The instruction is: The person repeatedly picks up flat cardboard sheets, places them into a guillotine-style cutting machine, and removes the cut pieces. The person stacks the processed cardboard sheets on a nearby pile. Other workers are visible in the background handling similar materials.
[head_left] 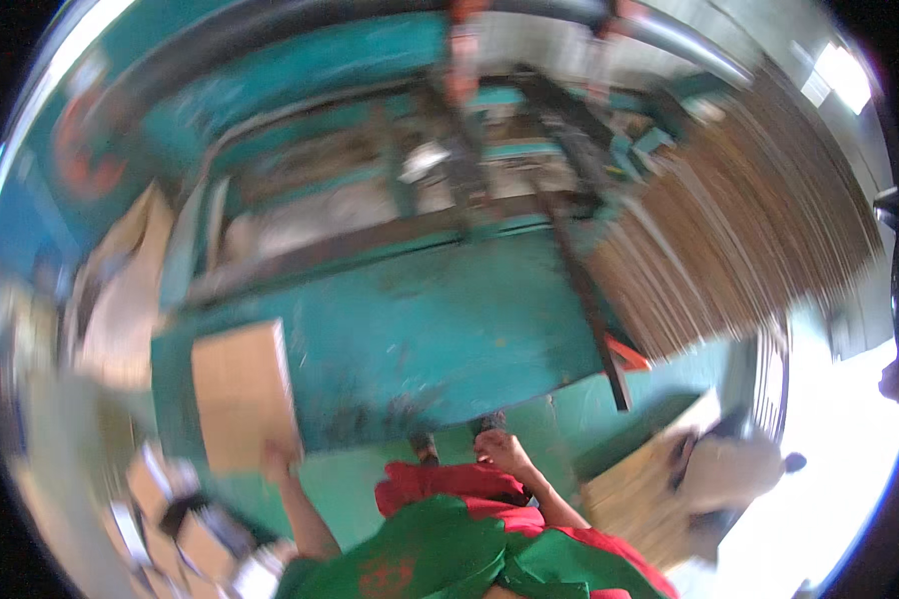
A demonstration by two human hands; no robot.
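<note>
My left hand (pixel 282 454) grips the near right corner of a flat brown cardboard piece (pixel 238 394) with a pale right edge. The cardboard lies over the left end of a worn green machine table (pixel 420 329); motion blur hides whether it is one sheet or several. In front of my body, past the table's near edge, my right hand (pixel 504 451) is held with its fingers curled in, and nothing shows in it. It is nearest to the red cloth (pixel 449 481) of my clothing.
A tall stack of cardboard sheets (pixel 739 220) leans at the right, beside a dark metal bar (pixel 591 309). Behind the table is a machine frame (pixel 320 225). Cardboard pieces (pixel 165 524) lie at the lower left. A wooden board (pixel 629 489) with a pale object (pixel 734 471) sits lower right.
</note>
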